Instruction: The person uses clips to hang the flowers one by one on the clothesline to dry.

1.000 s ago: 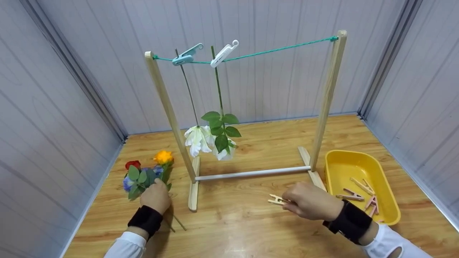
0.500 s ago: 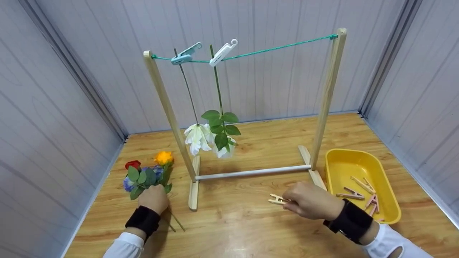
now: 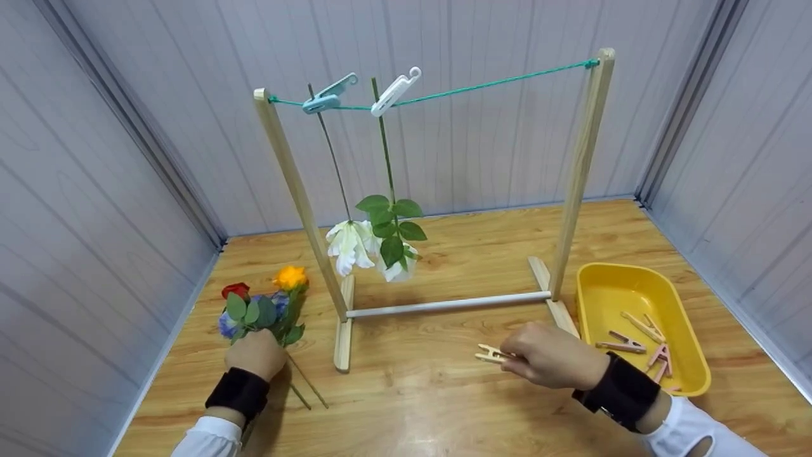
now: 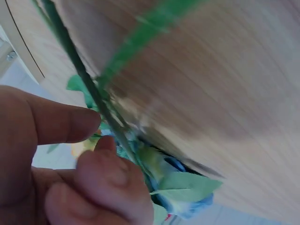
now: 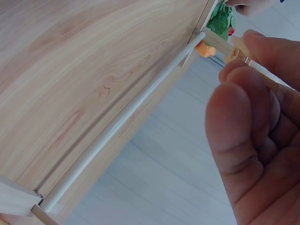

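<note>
On the left of the table, my left hand [image 3: 257, 355] is over a small bunch of flowers: a red rose [image 3: 235, 290], an orange flower [image 3: 290, 278] and blue flowers [image 3: 227, 325] with green leaves. Its thumb and curled fingers pinch a green flower stem [image 4: 77, 63] in the left wrist view, where blue petals lie beyond the fingertips. Two other stem ends stick out toward me. My right hand [image 3: 545, 358] pinches a cream clothespin [image 3: 490, 354] between thumb and fingers, its jaws pointing left, in front of the rack.
A wooden rack [image 3: 578, 178] carries a green line [image 3: 488, 84]. A blue clip [image 3: 322, 103] and a white clip [image 3: 394, 95] hang two white flowers [image 3: 349, 247] upside down from it. At right, a yellow tray [image 3: 587, 279] holds several clothespins [image 3: 622, 343].
My left hand has drawn back toward me and slightly left at the bunch, shifting some leaves. The right hand holds the clothespin in the same place.
</note>
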A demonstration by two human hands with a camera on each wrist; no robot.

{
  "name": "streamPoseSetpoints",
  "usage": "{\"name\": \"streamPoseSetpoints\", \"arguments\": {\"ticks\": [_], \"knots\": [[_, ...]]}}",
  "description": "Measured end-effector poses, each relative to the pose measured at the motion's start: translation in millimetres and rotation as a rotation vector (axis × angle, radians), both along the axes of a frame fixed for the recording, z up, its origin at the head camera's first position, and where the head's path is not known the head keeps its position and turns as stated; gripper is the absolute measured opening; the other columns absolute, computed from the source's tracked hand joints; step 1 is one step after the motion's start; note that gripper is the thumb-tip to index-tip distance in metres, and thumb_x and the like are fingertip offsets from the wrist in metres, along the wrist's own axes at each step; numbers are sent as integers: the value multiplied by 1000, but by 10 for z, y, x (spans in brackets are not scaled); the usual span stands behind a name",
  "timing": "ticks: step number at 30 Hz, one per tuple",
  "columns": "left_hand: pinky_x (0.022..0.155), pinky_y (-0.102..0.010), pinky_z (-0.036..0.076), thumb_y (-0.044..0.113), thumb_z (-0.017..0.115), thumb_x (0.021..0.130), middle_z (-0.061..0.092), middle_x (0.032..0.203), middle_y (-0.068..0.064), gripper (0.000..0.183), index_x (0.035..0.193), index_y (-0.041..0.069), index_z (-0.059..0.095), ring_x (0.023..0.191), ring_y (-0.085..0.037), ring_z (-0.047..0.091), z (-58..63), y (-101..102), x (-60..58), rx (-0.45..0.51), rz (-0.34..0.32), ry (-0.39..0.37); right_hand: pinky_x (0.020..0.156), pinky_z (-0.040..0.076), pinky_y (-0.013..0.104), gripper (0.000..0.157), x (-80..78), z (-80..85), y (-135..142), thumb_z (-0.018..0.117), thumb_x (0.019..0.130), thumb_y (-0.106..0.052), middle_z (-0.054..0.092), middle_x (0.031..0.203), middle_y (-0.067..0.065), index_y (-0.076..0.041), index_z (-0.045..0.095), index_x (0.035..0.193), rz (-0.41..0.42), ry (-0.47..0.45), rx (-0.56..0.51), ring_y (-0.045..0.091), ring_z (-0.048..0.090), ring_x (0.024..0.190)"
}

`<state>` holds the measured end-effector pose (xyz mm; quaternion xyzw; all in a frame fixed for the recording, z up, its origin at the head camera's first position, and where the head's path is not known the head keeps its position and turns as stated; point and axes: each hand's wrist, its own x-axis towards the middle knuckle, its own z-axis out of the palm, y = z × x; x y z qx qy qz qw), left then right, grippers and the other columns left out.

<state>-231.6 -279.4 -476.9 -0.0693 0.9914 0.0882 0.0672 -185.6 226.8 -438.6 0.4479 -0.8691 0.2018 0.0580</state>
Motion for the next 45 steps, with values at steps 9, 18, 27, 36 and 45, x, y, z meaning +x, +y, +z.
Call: {"name": "streamPoseSetpoints", "arguments": {"ticks": [9,18,27,36,45], "knots": [[59,-40,46,14,56,103,61,74,-14,28,81,0,67,66,-29,59,-26,-100,-8,127,12,-107,56,28,14,31,-17,9,-22,79,95,-7,45,67,-10,-14,58,74,20,4,-4,-5,31,62],[61,-36,43,16,43,109,53,72,-8,34,83,2,60,65,-25,53,18,-173,-101,365,62,-17,56,27,14,29,-17,-6,-16,79,96,-10,44,67,-11,-15,61,75,7,8,15,-5,31,61],[70,-40,37,21,22,118,42,82,-10,42,115,-8,52,73,-25,45,46,-103,-123,575,139,150,55,26,14,30,-22,-36,-16,80,96,-11,44,67,-12,-16,59,74,4,-9,21,-6,30,61],[76,-41,40,13,29,115,63,105,-27,38,121,-9,59,79,-29,52,-31,235,-41,672,90,257,55,27,14,28,-15,-28,-35,79,98,-12,47,67,-12,-16,61,76,2,-34,21,-6,32,60],[58,-33,42,13,42,112,53,70,-8,31,102,-7,64,59,-21,51,-207,477,-3,686,57,163,56,28,13,27,-12,-45,-53,79,97,-11,48,68,-12,-15,62,77,20,-17,16,-6,32,61]]}}
